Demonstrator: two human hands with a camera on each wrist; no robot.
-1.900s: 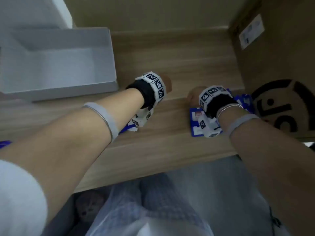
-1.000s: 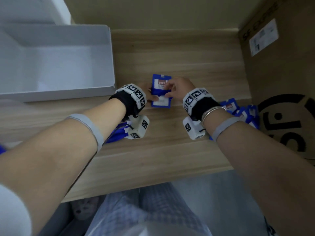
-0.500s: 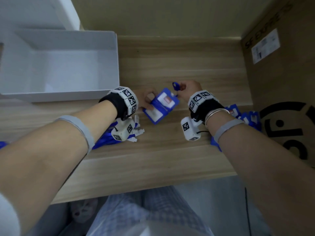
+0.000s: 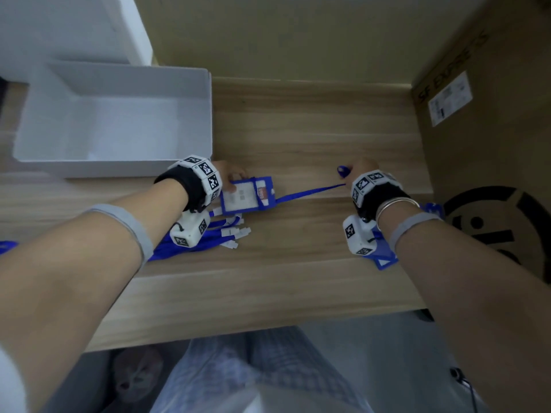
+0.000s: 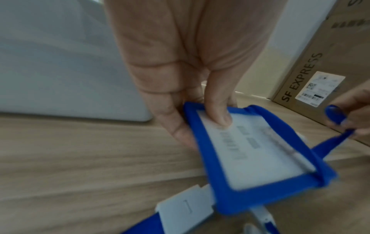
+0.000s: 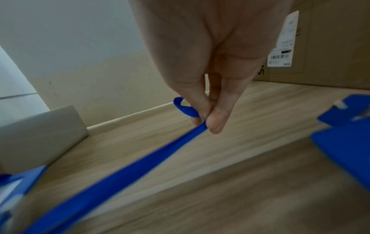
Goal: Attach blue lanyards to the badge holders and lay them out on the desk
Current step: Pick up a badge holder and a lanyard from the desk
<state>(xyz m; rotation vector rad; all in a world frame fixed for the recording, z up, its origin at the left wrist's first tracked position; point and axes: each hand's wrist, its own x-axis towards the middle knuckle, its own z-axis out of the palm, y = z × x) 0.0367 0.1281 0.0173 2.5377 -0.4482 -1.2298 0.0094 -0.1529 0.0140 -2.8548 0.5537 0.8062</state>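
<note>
We see our left hand (image 4: 231, 177) pinching the short edge of a blue badge holder (image 4: 247, 195), thumb on top of the card and fingers under. The badge holder is tilted up a little off the wooden desk (image 4: 298, 138). It sits just past the near right corner of the white box (image 4: 113, 120).

Our right hand (image 4: 359, 168) is well to the right of the badge holder. It pinches a blue lanyard (image 4: 310, 192) between thumb and finger, with a small loop poking out. The lanyard runs in a straight line from the badge holder to that hand.

Right under the badge holder lies a bunch of more lanyards (image 4: 208, 236) with white clips. More badge holders (image 4: 384, 257) lie far right of it, beside the big cardboard box (image 4: 492, 144). Behind the badge holder the desk is bare wood up to the pale wall (image 4: 283, 34). The desk's front edge is near us, with our lap below it.
</note>
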